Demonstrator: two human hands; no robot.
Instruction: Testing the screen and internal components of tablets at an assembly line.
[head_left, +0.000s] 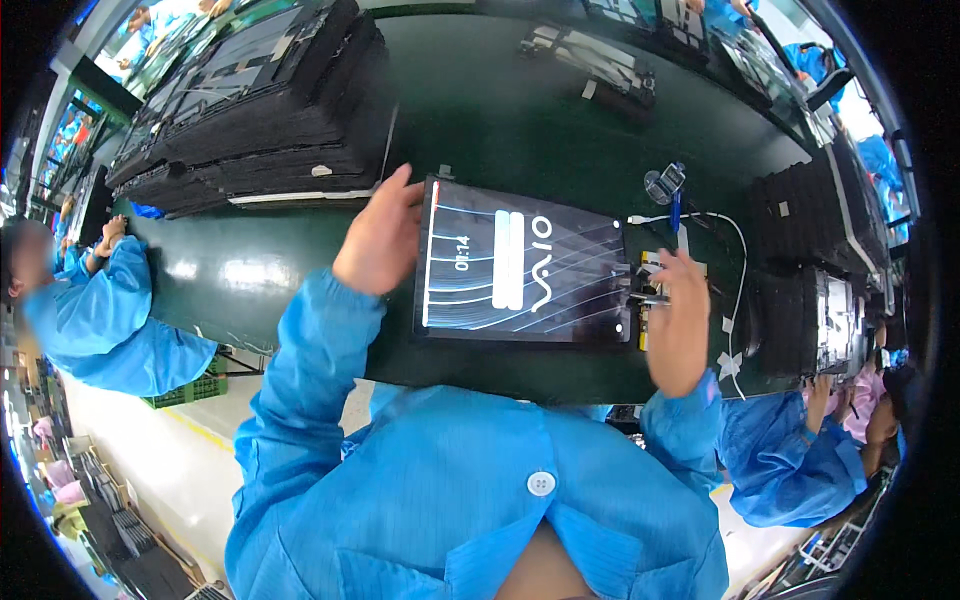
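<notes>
Blue-sleeved left grip (383, 238) spread loose, right grip (680, 322) too blurred to tell, a black rectangular glass-fronted tablet (585, 265) needs light edge handling.

Open: green tabletop (470, 110) beyond the tablet (590, 270); strip left of the left hand (375, 245) | Blocked, far left: tall black stack (270, 130) | Blocked, right: right hand (683, 325), arched white cable (745, 260), then black stacks (815, 215) | Blocked, far side: flat grey parts (590, 63)
</notes>
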